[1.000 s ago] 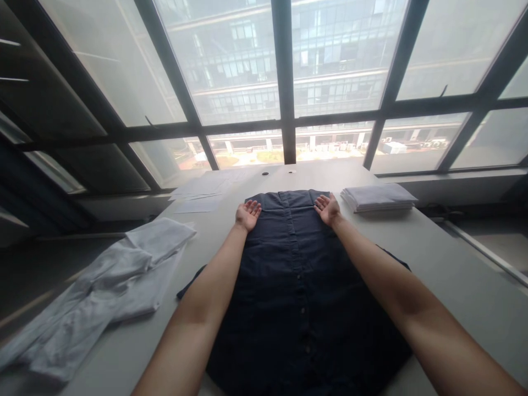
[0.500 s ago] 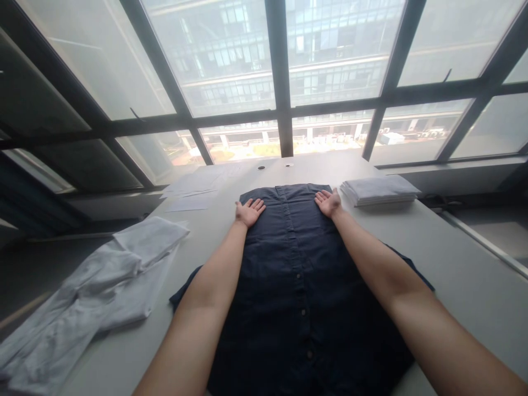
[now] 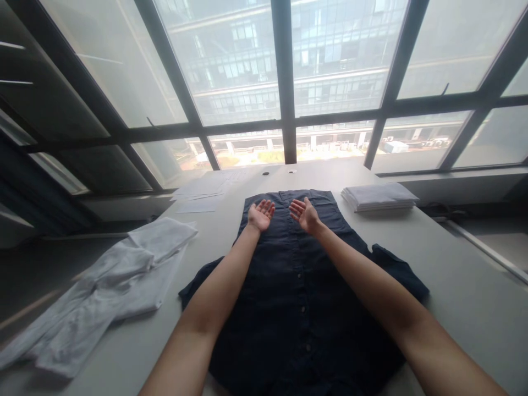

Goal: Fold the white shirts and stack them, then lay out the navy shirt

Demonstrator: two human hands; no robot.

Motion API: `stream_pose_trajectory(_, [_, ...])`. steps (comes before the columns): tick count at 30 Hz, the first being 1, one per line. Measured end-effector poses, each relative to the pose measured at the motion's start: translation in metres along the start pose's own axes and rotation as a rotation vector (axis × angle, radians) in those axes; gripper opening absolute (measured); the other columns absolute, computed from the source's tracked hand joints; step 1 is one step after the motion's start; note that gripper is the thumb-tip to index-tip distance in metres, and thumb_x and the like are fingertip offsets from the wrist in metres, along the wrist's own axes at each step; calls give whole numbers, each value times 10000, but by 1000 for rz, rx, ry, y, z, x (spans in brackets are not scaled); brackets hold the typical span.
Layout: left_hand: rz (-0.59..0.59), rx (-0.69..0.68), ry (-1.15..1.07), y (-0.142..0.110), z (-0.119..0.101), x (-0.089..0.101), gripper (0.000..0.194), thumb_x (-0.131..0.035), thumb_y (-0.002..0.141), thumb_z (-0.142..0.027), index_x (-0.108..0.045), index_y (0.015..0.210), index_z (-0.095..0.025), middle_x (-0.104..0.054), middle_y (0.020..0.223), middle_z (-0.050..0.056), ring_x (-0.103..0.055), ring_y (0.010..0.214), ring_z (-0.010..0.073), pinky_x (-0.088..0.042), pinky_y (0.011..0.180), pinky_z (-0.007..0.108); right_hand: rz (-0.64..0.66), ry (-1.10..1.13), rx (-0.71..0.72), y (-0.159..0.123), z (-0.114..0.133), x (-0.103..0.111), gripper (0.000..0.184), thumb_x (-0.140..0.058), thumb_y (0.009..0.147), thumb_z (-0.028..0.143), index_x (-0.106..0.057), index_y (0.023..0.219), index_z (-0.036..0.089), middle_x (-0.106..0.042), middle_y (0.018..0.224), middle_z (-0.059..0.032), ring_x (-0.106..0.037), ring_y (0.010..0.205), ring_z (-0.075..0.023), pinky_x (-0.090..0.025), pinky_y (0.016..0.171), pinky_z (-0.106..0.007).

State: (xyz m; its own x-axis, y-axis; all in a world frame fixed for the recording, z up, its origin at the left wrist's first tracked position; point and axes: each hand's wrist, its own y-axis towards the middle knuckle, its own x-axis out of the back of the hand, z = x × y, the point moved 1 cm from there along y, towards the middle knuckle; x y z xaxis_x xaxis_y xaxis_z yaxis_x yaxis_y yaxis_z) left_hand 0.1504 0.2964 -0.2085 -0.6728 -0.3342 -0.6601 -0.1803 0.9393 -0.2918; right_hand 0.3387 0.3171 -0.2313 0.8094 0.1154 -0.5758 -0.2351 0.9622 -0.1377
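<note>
A dark navy button-up shirt [image 3: 284,275] lies spread on the white table, its button line running down the middle and a short sleeve out at each side. Over its far part is my left hand [image 3: 261,215], palm turned up and fingers stretched, holding nothing. My right hand [image 3: 304,214] faces it across the button line, also with fingers apart and nothing in them. Whether either hand touches the cloth, I cannot tell. My forearms cover parts of the shirt's sides.
Crumpled white garments [image 3: 119,280] lie along the table's left edge. Several paper sheets [image 3: 200,190] rest at the back left, and a stack of folded white cloth [image 3: 378,197] at the back right. Beyond the table [image 3: 462,286] stands a framed window wall [image 3: 289,82].
Both hands have come inward from the far corners of the shirt toward its button line, and slightly nearer to me. The palms have turned up. The camera view has shifted a little.
</note>
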Motion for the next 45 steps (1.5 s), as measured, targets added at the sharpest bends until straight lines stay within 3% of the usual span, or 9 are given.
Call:
stream_pose_trajectory(5, [52,207,236,-38,30,-7,207,-476,968,-147,-635,1101,-145,-695,979,132,-709,799,212,-613,746,333,14,-79,-99,-26,-4,-12,424,-328,1046,463,-659,1089,201,-677,1250,-124,-670,1074,-223,-564,921,-377])
stream_pose_trajectory(12, [21,258,445,-98,12,31,146,-525,918,-130,-638,1009,-145,-687,1049,162,-719,891,260,-601,757,353,-19,-233,-136,-90,24,35,323,-431,1000,376,-690,973,183,-735,1134,-133,-699,981,-237,-540,939,-422])
stream_pose_trajectory(15, [22,48,604,-132,3,56,184,-543,913,-142,-659,1046,-192,-687,1113,108,-702,929,223,-576,840,335,-91,-410,38,-126,34,65,188,-564,900,317,-703,912,191,-758,1008,-125,-706,906,-250,-552,883,-432])
stream_pose_trajectory(18, [318,-282,1073,-174,7,68,223,-612,887,-191,-703,1089,-209,-694,1161,95,-669,1066,259,-528,978,381,-34,-567,289,-159,52,96,199,-649,827,379,-731,876,204,-758,926,-113,-701,831,-256,-563,758,-405])
stream_pose_trajectory(21, [604,-485,1394,-215,22,63,286,-594,929,-243,-697,1196,-233,-664,1285,82,-594,1234,264,-436,1124,406,-107,-722,425,-181,78,125,230,-681,793,430,-743,842,214,-757,873,-100,-696,776,-245,-548,664,-366])
stream_pose_trajectory(25, [779,-577,1641,-248,46,39,368,-566,969,-242,-633,1331,-240,-594,1416,82,-542,1323,255,-404,1167,413,-251,-939,477,-198,106,160,246,-634,797,408,-730,850,188,-755,841,-94,-698,755,-240,-531,650,-341])
stream_pose_trajectory(32, [1118,-721,1791,-262,84,-3,557,-636,972,-325,-476,1505,-299,-514,1517,79,-474,1399,296,-382,1178,456,-615,-1550,450,-250,100,218,377,-411,947,472,-680,974,208,-730,838,-103,-658,726,-266,-437,655,-352])
stream_pose_trajectory(37, [1132,-777,1808,-250,116,-13,449,-577,1010,-375,-544,1445,-267,-559,1472,88,-501,1380,283,-384,1172,454,-593,-1741,83,-265,99,230,560,-299,980,605,-685,1081,212,-747,918,-168,-695,827,-343,-428,672,-377])
stream_pose_trajectory(45, [1192,-730,1837,-235,130,5,516,-518,1032,-448,-443,1530,-339,-381,1625,55,-290,1521,304,-224,1234,552,-461,-1533,213,-252,88,234,466,-396,954,523,-720,1067,208,-754,1070,-144,-711,982,-290,-507,828,-345])
